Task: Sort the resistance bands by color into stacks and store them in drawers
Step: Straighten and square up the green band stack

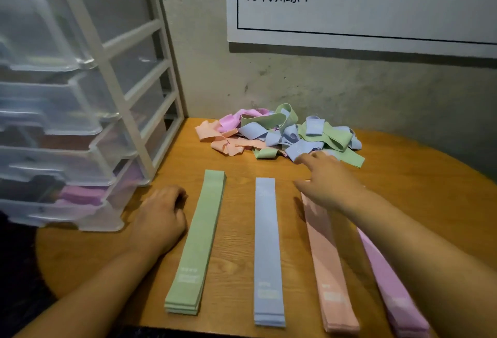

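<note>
Resistance bands in a loose pile (274,130) lie at the back of the table, and the right hand (330,181) reaches toward its near edge with the fingers stretched out and spread, gripping nothing. Its forefinger tip is at a pale blue band (304,148) on the pile's front edge; whether it touches the band cannot be told. The right forearm crosses above the far ends of two sorted stacks and hides part of them.

The left hand (161,216) rests on the wooden table (236,203) with its fingers loosely curled under, holding nothing, just beside the green stack.

Four flat stacks lie side by side in front of the person, their long sides running away from the camera. From left to right they are a green stack (199,241), a blue stack (267,251), a peach stack (328,262) and a purple stack (395,292). They lie apart from one another, with bare wood between the first three. The tangled pile behind them mixes green, blue, peach and purple bands.

A white-framed drawer unit (113,74) with clear plastic drawers stands on the table's left side, its drawers partly pulled out. The lowest drawer (80,195) holds purple bands. A white poster (363,1) with black characters hangs on the grey wall (295,82) behind the pile.
</note>
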